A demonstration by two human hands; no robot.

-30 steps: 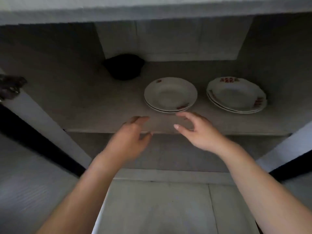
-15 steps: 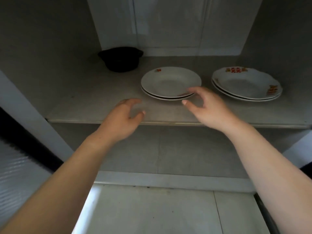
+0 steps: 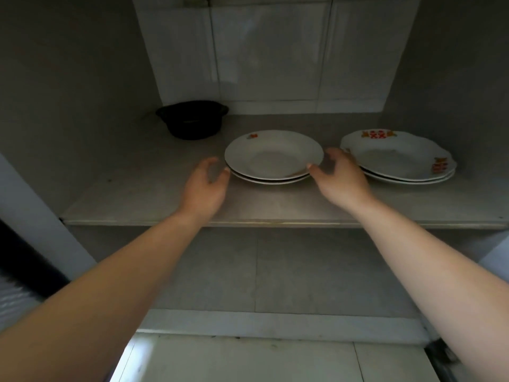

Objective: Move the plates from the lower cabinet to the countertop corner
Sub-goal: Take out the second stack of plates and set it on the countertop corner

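Bracketing the middle stack of plates (image 3: 272, 157) on the cabinet shelf (image 3: 132, 194) at the centre of the frame, the left hand (image 3: 205, 186) and right hand (image 3: 337, 179) are sitting at its opposite rims with fingers (image 3: 334, 155) spread and loosely curved, gripping nothing; only the right thumb seems to be touching the edge. At least two plates are lying nested, so a shallow pinch is risking lifting the top one alone and letting the lower one slide. The right hand is also crowding the second stack (image 3: 399, 161) at right, risking a knock.
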